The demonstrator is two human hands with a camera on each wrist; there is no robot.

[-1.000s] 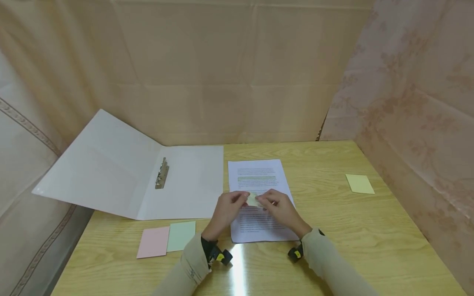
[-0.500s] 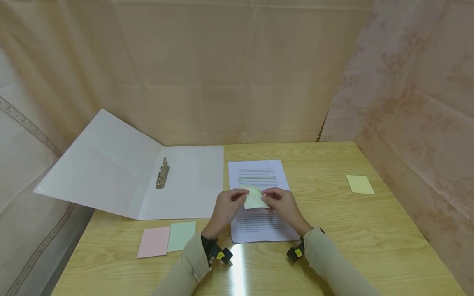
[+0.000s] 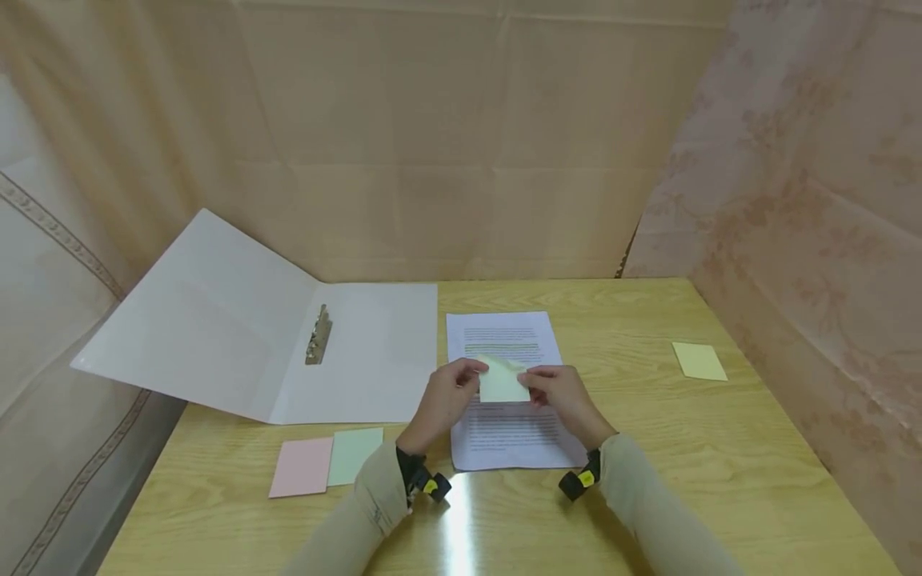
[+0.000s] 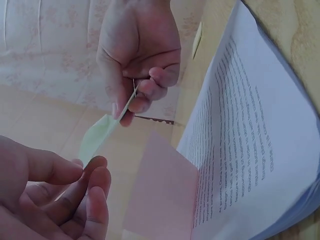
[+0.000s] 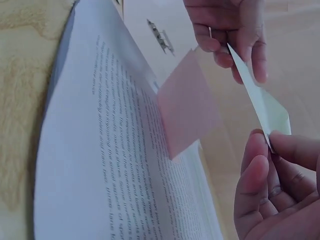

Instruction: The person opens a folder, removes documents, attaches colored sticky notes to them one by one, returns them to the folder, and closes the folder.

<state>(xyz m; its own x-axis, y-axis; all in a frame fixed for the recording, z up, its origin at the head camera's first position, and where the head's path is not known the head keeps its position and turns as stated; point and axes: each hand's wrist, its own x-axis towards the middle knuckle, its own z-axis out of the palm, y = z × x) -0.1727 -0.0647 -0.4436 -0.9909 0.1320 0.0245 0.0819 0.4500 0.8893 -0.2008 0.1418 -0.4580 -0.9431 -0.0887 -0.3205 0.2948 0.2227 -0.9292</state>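
Observation:
A pale green sticky note (image 3: 503, 384) is held between my two hands above the printed pages (image 3: 519, 440). My left hand (image 3: 442, 404) pinches its left edge between thumb and fingertips. On the right edge, my right hand (image 3: 569, 400) pinches it the same way. The note's top edge curls over, and in the right wrist view the note (image 5: 260, 105) is seen almost edge-on. Beneath the hands, a pink sticky note (image 5: 189, 102) stands up from the top page; in the head view it is hidden.
An open white folder (image 3: 382, 344) with a metal clip (image 3: 318, 336) lies to the left. In front of it are a pink pad (image 3: 302, 468) and a green pad (image 3: 356, 456). A yellow sticky pad (image 3: 699, 362) lies far right on the wooden table (image 3: 735, 480).
The green note has turned from nearly hidden between the fingers to facing the head camera. My hands have moved slightly apart, both still pinching it.

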